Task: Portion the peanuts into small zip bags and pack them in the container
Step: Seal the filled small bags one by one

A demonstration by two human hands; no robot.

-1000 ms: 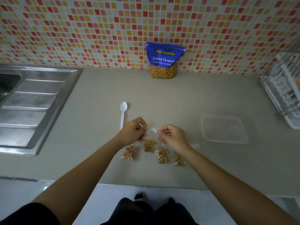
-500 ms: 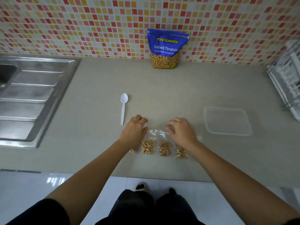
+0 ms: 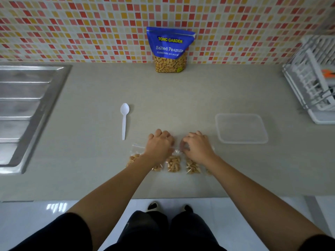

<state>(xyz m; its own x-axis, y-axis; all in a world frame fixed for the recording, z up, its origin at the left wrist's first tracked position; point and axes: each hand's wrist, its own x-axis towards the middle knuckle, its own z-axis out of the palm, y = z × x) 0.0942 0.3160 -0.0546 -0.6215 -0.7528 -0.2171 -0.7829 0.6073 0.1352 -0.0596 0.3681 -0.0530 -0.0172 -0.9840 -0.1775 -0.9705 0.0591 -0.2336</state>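
Clear zip bags [image 3: 174, 163] likely light, floppy; take by top edge. Left hand [image 3: 159, 145], right hand [image 3: 197, 147] fingers curled over tops, grip unclear.

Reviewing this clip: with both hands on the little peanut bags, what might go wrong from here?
1. The left hand and right hand hide the bag tops, so sealing cannot be checked; the middle bag may spill if unsealed.
2. The left forearm passes over the leftmost bag; pulling back may drag it toward the counter edge.
3. The container sits apart to the right, so a loosely held bag may drop on the way.
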